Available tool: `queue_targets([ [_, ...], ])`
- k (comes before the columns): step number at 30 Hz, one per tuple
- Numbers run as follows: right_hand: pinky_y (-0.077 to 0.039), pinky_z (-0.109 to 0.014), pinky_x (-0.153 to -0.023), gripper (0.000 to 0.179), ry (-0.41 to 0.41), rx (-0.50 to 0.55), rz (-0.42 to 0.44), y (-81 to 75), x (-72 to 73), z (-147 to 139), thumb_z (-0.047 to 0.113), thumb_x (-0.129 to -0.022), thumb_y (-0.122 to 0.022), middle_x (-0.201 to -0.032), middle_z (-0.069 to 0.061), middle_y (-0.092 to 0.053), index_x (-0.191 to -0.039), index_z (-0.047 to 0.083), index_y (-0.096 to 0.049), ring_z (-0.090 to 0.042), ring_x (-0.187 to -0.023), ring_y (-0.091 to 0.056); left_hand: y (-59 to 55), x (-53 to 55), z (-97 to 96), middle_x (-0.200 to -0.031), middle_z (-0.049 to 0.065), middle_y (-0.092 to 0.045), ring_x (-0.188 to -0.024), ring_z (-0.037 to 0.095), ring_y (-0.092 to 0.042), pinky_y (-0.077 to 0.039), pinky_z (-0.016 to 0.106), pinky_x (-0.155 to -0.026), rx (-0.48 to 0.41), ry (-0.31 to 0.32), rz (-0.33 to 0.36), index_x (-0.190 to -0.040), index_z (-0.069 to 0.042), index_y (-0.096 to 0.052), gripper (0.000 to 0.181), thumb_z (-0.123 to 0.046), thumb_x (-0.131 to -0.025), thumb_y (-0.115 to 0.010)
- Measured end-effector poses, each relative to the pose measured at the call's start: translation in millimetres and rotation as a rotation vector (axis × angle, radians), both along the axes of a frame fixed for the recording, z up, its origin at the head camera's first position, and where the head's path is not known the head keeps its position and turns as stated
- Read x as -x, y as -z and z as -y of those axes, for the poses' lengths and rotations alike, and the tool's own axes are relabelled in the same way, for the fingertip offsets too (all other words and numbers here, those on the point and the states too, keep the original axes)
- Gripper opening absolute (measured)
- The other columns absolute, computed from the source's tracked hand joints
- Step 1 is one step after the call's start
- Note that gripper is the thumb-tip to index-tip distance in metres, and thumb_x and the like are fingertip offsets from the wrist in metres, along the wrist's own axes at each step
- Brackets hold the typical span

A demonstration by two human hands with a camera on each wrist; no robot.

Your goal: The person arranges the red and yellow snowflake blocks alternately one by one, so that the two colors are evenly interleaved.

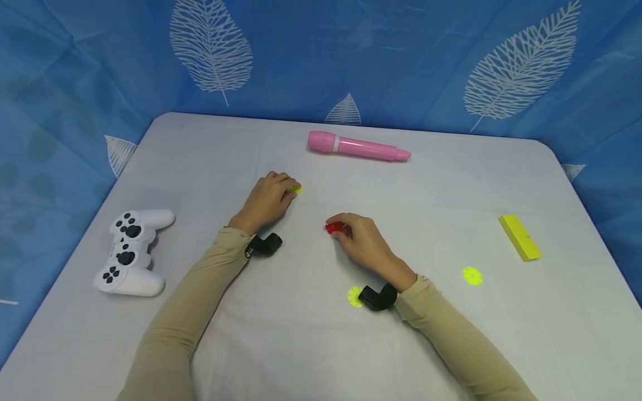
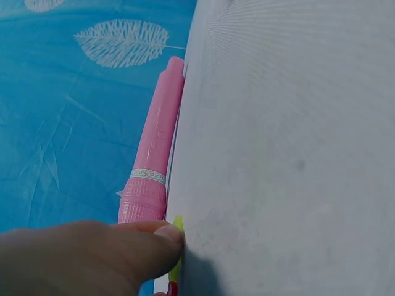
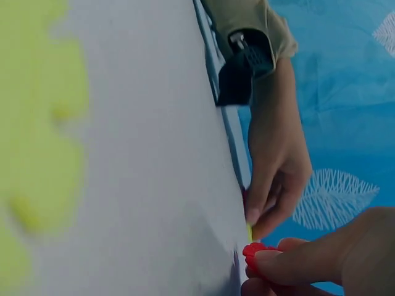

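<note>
Near the middle of the white table, my left hand (image 1: 267,199) pinches a thin yellow-green piece (image 1: 298,190), mostly covered by the fingers. The left wrist view shows the thumb pressed against that yellow-green edge (image 2: 178,223). To the right and closer to me, my right hand (image 1: 365,239) holds a small red piece (image 1: 333,228) between thumb and fingers. Its red rim (image 3: 256,248) looks scalloped in the right wrist view. One yellow flower-shaped piece (image 1: 354,297) lies beside the right wrist camera, partly behind it. Another yellow flower-shaped piece (image 1: 472,275) lies flat farther right.
A pink toy microphone (image 1: 361,147) lies along the table's far side. The white game controller (image 1: 132,253) is at the left. Toward the right edge sits a yellow rectangular block (image 1: 520,238). Blue cloth with white leaf prints (image 1: 401,61) hangs around the table (image 1: 281,345).
</note>
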State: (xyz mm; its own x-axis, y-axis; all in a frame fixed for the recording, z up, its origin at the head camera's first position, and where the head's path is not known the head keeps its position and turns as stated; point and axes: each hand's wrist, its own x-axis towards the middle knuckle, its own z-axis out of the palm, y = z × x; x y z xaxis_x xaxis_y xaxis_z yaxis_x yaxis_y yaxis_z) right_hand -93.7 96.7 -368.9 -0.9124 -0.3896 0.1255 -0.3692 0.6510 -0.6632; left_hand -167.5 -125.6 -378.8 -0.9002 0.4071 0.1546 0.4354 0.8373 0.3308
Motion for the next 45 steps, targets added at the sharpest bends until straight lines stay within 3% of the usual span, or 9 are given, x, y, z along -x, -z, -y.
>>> queue_targets([
  [11, -0.049, -0.032, -0.069, 0.021, 0.144, -0.003, 0.049, -4.0, 34.3, -10.1, 0.006, -0.085, -0.057, -0.094, -0.011, -0.069, -0.104, 0.009, -0.066, -0.020, -0.075, -0.064, 0.5, 0.0, 0.9, -0.112, 0.008, -0.062, -0.102, 0.027, -0.053, -0.044, 0.041, -0.085, -0.002, 0.006, -0.019, -0.110, -0.008, -0.064, 0.024, -0.015, -0.089, -0.057],
  [23, -0.047, -0.031, -0.068, 0.026, 0.197, -0.004, 0.120, -4.7, 68.7, 21.2, 0.010, -0.084, -0.057, -0.095, -0.011, -0.069, -0.109, 0.011, -0.063, -0.021, -0.083, -0.065, 1.1, -0.6, 0.0, -0.110, 0.008, -0.063, -0.101, 0.027, -0.054, -0.044, 0.040, -0.084, 0.005, -0.003, -0.028, -0.108, -0.009, -0.065, 0.023, -0.015, -0.088, -0.058],
  [33, -0.048, -0.026, -0.061, 0.022, 0.242, 0.013, 0.102, -4.6, 85.3, 48.8, 0.012, -0.084, -0.060, -0.089, -0.012, -0.069, -0.105, 0.006, -0.061, -0.019, -0.072, -0.062, 1.0, 0.5, 0.3, -0.109, 0.008, -0.063, -0.099, 0.027, -0.053, -0.045, 0.042, -0.082, 0.011, 0.009, -0.050, -0.107, -0.008, -0.065, 0.022, -0.015, -0.088, -0.058],
  [40, -0.042, -0.020, -0.054, 0.022, 0.247, -0.026, 0.133, -5.5, 89.8, 58.9, 0.013, -0.084, -0.060, -0.086, -0.010, -0.069, -0.105, 0.007, -0.061, -0.016, -0.065, -0.058, 0.3, 1.4, 0.2, -0.109, 0.009, -0.063, -0.099, 0.028, -0.053, -0.045, 0.041, -0.083, 0.012, 0.021, -0.055, -0.107, -0.007, -0.065, 0.023, -0.016, -0.088, -0.058],
  [45, -0.042, -0.019, -0.053, 0.019, 0.243, 0.013, 0.132, -3.8, 91.9, 63.3, 0.012, -0.084, -0.060, -0.085, -0.011, -0.069, -0.102, 0.005, -0.061, -0.015, -0.066, -0.059, 1.2, 1.7, 1.0, -0.108, 0.009, -0.063, -0.099, 0.028, -0.054, -0.045, 0.041, -0.083, 0.009, 0.021, -0.062, -0.106, -0.006, -0.065, 0.022, -0.016, -0.087, -0.058],
])
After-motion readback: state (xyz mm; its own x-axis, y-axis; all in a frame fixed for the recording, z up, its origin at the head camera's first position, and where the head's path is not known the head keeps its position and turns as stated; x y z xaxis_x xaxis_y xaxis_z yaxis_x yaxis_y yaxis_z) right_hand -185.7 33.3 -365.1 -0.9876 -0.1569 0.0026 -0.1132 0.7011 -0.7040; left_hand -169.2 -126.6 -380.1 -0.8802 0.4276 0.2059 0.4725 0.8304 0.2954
